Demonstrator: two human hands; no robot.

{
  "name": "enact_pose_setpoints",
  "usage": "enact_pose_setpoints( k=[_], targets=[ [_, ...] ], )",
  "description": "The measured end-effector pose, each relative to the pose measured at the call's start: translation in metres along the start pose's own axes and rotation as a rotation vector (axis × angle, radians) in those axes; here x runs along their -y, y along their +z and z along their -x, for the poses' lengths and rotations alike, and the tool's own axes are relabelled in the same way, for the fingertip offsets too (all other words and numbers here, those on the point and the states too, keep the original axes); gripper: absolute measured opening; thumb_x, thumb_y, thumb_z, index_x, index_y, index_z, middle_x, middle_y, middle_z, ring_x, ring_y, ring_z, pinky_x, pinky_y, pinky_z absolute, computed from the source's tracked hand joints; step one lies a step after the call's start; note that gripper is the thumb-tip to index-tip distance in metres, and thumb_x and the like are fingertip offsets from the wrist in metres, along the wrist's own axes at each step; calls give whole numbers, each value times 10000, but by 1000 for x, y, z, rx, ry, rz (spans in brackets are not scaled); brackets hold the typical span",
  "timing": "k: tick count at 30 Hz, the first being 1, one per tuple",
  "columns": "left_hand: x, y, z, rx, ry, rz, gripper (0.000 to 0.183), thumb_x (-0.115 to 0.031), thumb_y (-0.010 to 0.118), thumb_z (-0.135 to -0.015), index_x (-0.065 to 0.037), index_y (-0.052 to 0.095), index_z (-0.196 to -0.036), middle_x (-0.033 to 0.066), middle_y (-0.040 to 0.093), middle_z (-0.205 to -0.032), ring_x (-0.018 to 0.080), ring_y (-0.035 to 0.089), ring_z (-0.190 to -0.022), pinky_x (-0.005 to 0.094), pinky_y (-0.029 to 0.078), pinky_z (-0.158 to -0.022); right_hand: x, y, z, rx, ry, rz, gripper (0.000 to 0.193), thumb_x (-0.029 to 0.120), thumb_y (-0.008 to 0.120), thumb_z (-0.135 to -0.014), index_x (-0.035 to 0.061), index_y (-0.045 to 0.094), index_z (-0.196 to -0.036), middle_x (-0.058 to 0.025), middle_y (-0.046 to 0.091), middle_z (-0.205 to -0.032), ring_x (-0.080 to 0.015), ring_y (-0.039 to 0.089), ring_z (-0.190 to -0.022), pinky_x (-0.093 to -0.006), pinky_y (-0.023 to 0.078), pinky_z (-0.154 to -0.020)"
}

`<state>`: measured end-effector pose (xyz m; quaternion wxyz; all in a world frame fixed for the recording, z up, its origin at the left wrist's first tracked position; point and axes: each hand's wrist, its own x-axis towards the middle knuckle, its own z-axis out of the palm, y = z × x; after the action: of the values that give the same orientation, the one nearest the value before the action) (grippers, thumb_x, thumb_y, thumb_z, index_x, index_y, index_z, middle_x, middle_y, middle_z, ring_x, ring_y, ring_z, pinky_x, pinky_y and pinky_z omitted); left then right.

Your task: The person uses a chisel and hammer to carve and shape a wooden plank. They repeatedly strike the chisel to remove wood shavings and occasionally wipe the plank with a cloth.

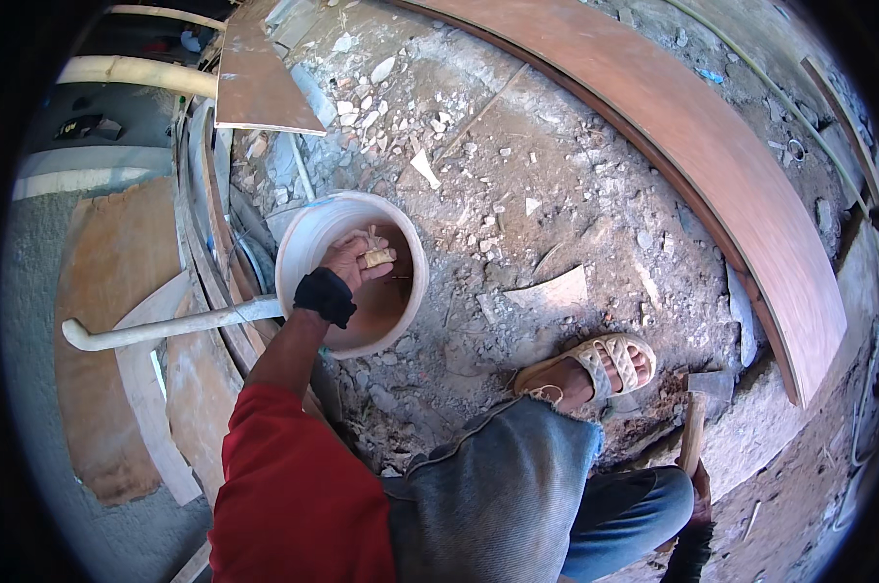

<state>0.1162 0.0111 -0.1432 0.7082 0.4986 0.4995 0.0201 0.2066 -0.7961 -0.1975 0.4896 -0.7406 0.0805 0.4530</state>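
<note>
My left hand [346,260], with a black band at the wrist, is inside the mouth of a round pale bucket [294,255]. Its fingers are curled around a small yellowish block [378,257], whose material I cannot make out. Brownish, murky contents show lower in the bucket. At the lower right, beside my bent knee, my right hand [700,482] grips the wooden handle of a hammer [692,432] with a blocky grey head. The hammer's head is up against the edge of a concrete strip. My knee partly hides the right hand.
A long curved brown board [692,146] stretches along the right side. Rubble and a torn pale scrap [551,290] lie on the dirt. A white pipe [168,323] juts left from beside the bucket, over wooden sheets [109,389]. My sandalled foot [605,369] stands in the middle.
</note>
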Motion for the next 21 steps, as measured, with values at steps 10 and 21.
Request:
enact_pose_setpoints(
  k=[10, 21],
  targets=[
    [-7, -4, -12, 137, 87, 95, 156, -95, 633, -1023, -70, 615, -1176, 149, 695, -1182, 289, 738, -991, 402, 651, -818, -27, 21, 21, -102, 63, -259, 449, 396, 567, -1043, 35, 620, -1304, -62, 697, -1080, -182, 654, -959, -372, 552, -873],
    [-19, 15, -1, 157, 39, 163, 85, -83, 664, -1000, -59, 668, -1081, 135, 705, -1151, 261, 737, -958, 382, 645, -807, -39, 13, 79, -655, -106, 133, 593, 304, 687, -968, 20, 464, -1439, -95, 650, -896, -208, 630, -714, -372, 560, -695]
  ],
)
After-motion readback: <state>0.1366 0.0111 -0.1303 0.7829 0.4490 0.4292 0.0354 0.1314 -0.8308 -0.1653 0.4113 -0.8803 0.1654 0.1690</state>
